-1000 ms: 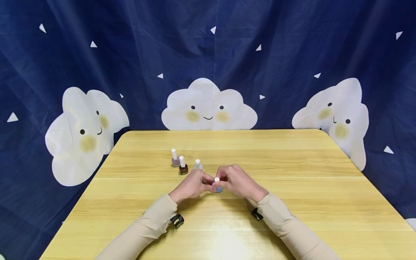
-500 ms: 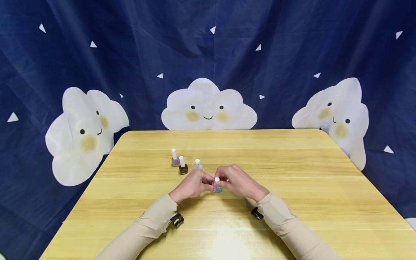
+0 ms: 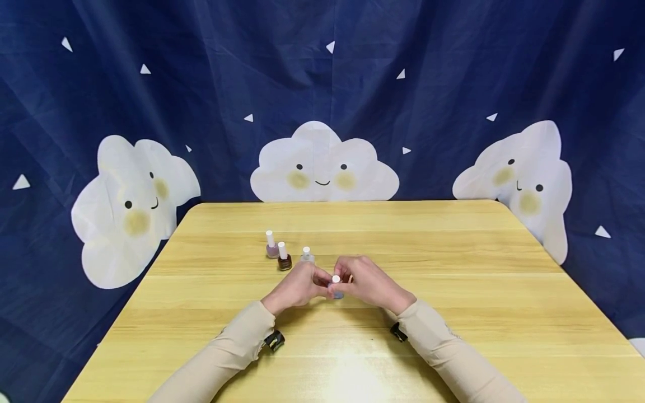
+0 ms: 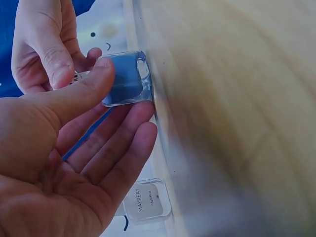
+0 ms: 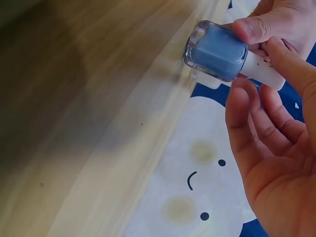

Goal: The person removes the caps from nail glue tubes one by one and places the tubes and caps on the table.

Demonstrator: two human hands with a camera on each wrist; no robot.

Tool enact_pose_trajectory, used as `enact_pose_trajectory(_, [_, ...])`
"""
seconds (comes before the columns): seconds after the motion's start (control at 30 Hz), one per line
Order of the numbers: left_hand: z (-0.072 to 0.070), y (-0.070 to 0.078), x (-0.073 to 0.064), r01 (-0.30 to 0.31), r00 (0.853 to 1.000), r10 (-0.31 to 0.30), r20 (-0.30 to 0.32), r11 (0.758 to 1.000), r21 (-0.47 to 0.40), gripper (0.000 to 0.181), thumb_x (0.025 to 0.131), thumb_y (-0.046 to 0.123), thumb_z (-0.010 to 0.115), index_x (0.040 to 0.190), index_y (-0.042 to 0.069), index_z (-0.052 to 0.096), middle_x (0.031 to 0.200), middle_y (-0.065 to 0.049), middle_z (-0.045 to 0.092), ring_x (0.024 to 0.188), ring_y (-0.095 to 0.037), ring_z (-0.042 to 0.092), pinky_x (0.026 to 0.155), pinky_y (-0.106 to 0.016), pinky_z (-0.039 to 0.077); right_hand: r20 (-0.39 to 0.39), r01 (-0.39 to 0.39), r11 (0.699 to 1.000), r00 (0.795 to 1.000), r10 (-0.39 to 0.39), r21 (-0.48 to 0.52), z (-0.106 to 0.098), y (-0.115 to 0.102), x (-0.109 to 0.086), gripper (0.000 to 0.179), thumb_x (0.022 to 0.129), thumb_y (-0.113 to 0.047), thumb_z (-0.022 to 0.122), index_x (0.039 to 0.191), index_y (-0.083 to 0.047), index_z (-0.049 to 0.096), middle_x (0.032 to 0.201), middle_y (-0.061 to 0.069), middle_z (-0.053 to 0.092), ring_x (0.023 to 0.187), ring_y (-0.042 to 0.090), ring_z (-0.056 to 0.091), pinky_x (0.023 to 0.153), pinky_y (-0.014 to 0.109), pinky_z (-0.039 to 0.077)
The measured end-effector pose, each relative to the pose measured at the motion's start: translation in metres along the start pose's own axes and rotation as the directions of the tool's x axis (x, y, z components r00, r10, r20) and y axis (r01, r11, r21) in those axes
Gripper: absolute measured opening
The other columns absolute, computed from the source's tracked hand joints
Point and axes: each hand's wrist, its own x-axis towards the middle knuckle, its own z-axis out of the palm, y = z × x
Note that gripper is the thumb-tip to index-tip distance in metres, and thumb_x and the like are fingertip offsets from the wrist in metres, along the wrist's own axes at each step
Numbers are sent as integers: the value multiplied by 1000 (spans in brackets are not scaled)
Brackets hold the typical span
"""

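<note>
A blue nail polish bottle with a white cap stands on the table between my two hands. My left hand pinches its glass body between thumb and fingers, as the left wrist view shows. At the cap, my right hand pinches with thumb and fingertips. The cap sits on the bottle, and I see no gap between them. Just beyond my left hand is a clear nail polish bottle, its lower part partly hidden by that hand in the head view.
Farther left stand a dark brown nail polish bottle and a lilac one, close together and upright with white caps. The wooden table reaches to a dark blue curtain with cloud prints behind it.
My right thumb and fingers shift very slightly leftward at the white cap. My left hand, the blue bottle and the other bottles stay in place.
</note>
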Motion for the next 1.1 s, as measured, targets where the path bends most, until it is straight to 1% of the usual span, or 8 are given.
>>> enact_pose_trajectory(0.1, [0, 0, 0, -2, 1000, 2, 0, 1000, -8, 14, 84, 14, 84, 97, 15, 82, 92, 2, 80, 68, -7, 55, 68, -23, 45, -13, -22, 1000, 1000, 22, -8, 1, 0, 0, 21, 89, -26, 81, 86, -16, 62, 77, -12, 67, 71, 8, 61, 62, 23, 50])
enact_pose_trajectory(0.2, [0, 0, 0, -5, 1000, 5, 0, 1000, -5, 14, 83, 14, 85, 97, 15, 82, 92, 2, 80, 70, -7, 58, 70, -23, 46, -26, -25, 1000, 999, 25, -13, 1, 0, 0, 21, 88, -26, 82, 85, -17, 63, 75, -13, 66, 69, 8, 61, 62, 23, 49])
enact_pose_trajectory(0.43, [0, -1, 2, 2, 1000, -2, -1, 1000, 11, 15, 84, 16, 84, 98, 16, 82, 93, 2, 80, 74, -6, 62, 76, -26, 48, -61, 3, 1000, 998, -5, -23, 1, -1, 0, 20, 86, -23, 84, 83, -16, 66, 74, -13, 68, 66, 3, 60, 61, 22, 49])
enact_pose_trajectory(0.53, [1, -2, 2, 2, 1000, -2, 0, 1000, 11, 16, 84, 15, 84, 99, 16, 82, 95, 2, 80, 76, -5, 62, 77, -27, 48, -67, 12, 1000, 998, -14, -26, 2, -1, 0, 18, 86, -21, 84, 84, -15, 66, 74, -12, 69, 64, 1, 59, 61, 21, 49])
enact_pose_trajectory(0.77, [0, -1, 1, -17, 1000, 17, 5, 1000, 20, 16, 85, 13, 83, 101, 14, 82, 98, -1, 80, 78, -6, 60, 71, -23, 48, -60, 23, 999, 998, -25, -34, 2, -3, 0, 15, 87, -17, 83, 84, -14, 68, 74, -10, 71, 64, 1, 58, 60, 21, 49])
enact_pose_trajectory(0.87, [0, -1, 1, -25, 1000, 25, 12, 1000, 16, 17, 85, 12, 83, 102, 13, 82, 99, -1, 80, 79, -5, 60, 72, -22, 48, -53, 23, 999, 998, -25, -40, 1, -4, 0, 14, 87, -17, 82, 84, -14, 68, 75, -10, 71, 64, 1, 58, 61, 22, 50])
enact_pose_trajectory(1.0, [0, -1, 1, -23, 999, 23, 23, 1000, -1, 17, 86, 11, 82, 103, 12, 82, 99, -2, 80, 77, -5, 59, 70, -21, 48, -39, 23, 999, 999, -24, -47, 0, -4, 0, 13, 87, -17, 81, 85, -15, 69, 76, -9, 72, 64, 1, 59, 62, 22, 50])
enact_pose_trajectory(1.1, [0, -1, 1, -17, 999, 17, 30, 1000, -13, 16, 86, 10, 81, 103, 12, 82, 98, -1, 80, 74, -6, 57, 66, -21, 46, -26, 37, 999, 999, -38, -36, -1, -5, 0, 11, 88, -16, 81, 87, -14, 70, 77, -8, 74, 65, 3, 62, 62, 22, 51])
